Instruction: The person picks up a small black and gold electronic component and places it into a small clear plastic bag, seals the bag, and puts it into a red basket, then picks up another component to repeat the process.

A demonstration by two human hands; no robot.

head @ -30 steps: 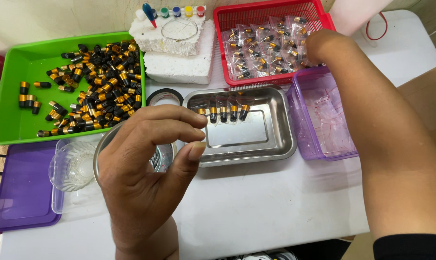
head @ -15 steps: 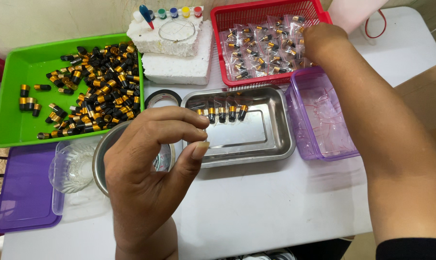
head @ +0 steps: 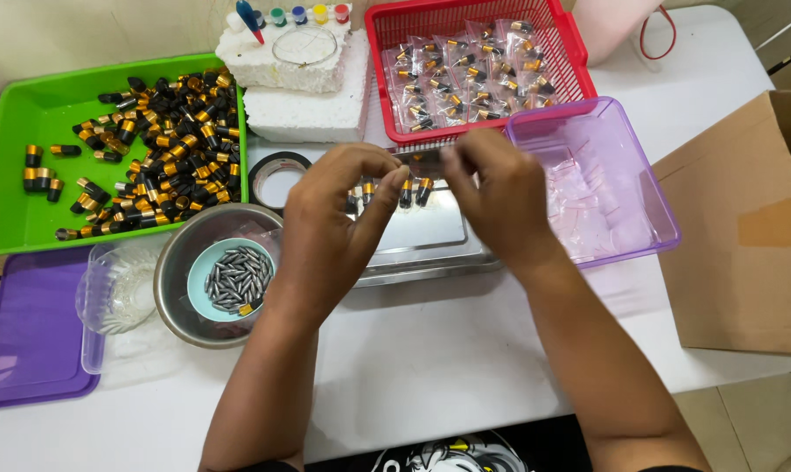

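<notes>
My left hand (head: 330, 236) and my right hand (head: 500, 201) meet above the steel tray (head: 430, 234). Between their fingertips they pinch a small clear plastic bag (head: 428, 161), each hand on one side of it. What is inside the bag is too small to tell. Just under the fingers, a short row of black-and-gold capsule pieces (head: 413, 192) lies at the tray's far edge. A purple see-through tub (head: 649, 188) with empty clear bags stands right of my right hand. A red basket (head: 379, 52) of filled bags stands behind.
A green tray (head: 28, 114) of black-and-gold pieces is at the far left. A steel bowl (head: 172, 301) holds a teal dish of grey pellets (head: 236, 278). Also here: a tape roll (head: 277, 179), foam blocks with paint pots (head: 299, 105), a clear cup (head: 115, 288), a purple lid (head: 28, 332), a cardboard box (head: 745, 227).
My right hand has come back from the red basket and purple tub to the middle. My left hand moved up and right to meet it, and both now pinch the small bag.
</notes>
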